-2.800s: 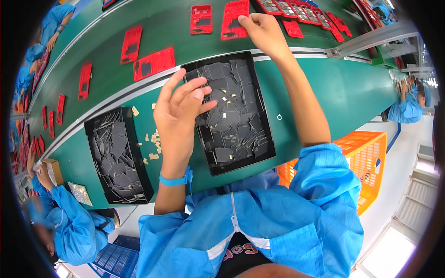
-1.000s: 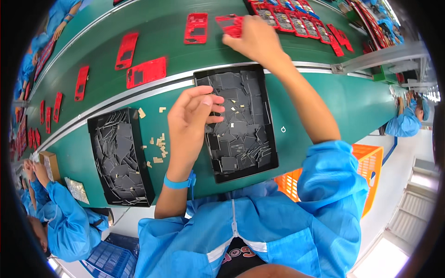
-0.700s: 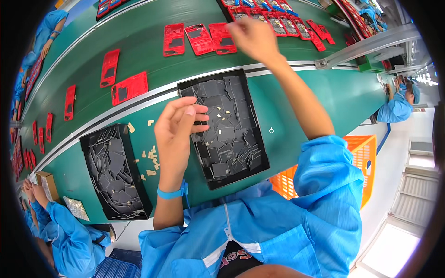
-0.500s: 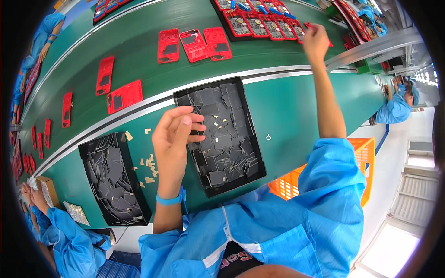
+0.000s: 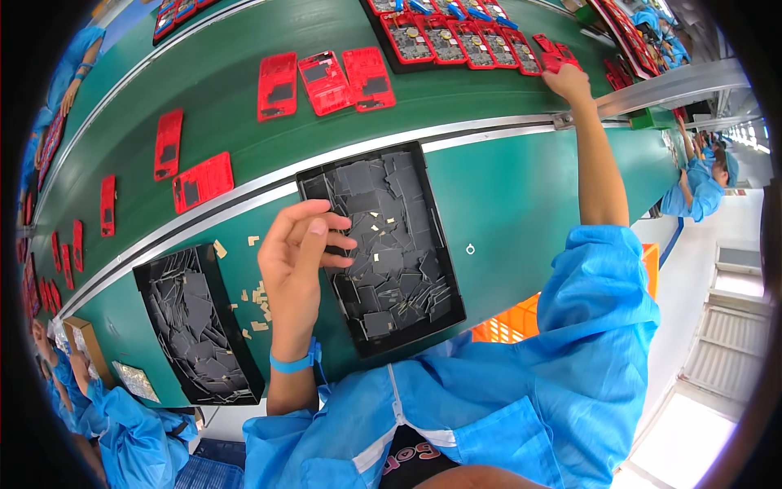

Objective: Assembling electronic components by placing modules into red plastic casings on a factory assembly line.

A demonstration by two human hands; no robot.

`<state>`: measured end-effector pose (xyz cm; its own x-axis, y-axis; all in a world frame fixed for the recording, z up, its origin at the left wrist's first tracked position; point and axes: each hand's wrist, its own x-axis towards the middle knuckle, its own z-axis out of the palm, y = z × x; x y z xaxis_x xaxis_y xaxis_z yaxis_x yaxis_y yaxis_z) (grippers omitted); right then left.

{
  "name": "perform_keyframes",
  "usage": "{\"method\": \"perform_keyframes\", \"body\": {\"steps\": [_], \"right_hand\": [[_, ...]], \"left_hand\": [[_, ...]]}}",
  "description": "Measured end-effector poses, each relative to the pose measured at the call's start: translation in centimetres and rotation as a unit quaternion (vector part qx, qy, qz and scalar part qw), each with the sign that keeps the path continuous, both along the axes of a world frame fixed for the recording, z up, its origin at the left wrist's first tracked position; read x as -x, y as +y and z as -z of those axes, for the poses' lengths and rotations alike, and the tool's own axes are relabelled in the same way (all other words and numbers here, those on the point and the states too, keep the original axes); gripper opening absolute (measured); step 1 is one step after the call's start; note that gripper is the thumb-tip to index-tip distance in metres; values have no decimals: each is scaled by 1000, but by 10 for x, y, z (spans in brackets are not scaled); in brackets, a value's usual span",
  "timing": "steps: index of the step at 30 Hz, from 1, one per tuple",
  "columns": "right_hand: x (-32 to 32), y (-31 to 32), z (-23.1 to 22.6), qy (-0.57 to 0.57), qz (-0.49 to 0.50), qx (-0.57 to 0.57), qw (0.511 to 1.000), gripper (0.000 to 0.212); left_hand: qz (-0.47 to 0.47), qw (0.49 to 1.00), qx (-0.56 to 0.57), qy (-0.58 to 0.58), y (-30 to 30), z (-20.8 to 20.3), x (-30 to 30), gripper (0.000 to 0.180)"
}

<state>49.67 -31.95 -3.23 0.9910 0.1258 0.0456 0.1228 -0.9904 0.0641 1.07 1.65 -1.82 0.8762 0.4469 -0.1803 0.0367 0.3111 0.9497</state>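
Note:
My left hand [image 5: 295,257] hovers at the left side of a black tray [image 5: 450,281] filled with thin dark grey square pieces [image 5: 358,181]. Its fingers are loosely bent and apart, with nothing visible in them. My right arm stretches far forward over the green belt. At its end, my right hand [image 5: 568,81] has its fingers on a red plastic cover [image 5: 555,60], beside a black tray of red casings with circuit boards [image 5: 468,42]. The hand partly hides that cover.
A second black tray of grey pieces [image 5: 195,318] stands at left, with small beige bits [image 5: 259,301] beside it. Red covers [image 5: 326,81] lie along the belt [image 5: 228,90]. A white ring [image 5: 470,249] lies at right; an orange crate [image 5: 513,320] is below. Co-workers [image 5: 699,183] sit at both sides.
My right hand has moved slightly right and nearer, beside the tray of casings. The red covers on the belt appear further left. My left hand keeps its loose bent pose.

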Motion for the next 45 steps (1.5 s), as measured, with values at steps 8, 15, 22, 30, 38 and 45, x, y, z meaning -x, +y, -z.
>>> {"method": "perform_keyframes", "body": {"steps": [8,15,22,30,38,45], "right_hand": [[156,94,-75,-64,-358,-306,880,58],[304,166,-91,170,-670,-233,684,77],[302,174,-67,71,-447,-400,797,31],[315,199,-18,-4,-548,-103,830,24],[309,199,-21,-2,-612,-117,782,25],[312,190,-39,288,-344,-501,740,13]], "left_hand": [[9,998,48,-34,1,-1,1,30],[60,991,108,-53,2,-6,6,35],[-36,989,127,-73,6,-6,3,29],[-52,984,138,-105,5,-10,6,36],[-43,986,127,-98,8,-7,6,41],[-48,987,125,-87,11,-10,8,40]]}}
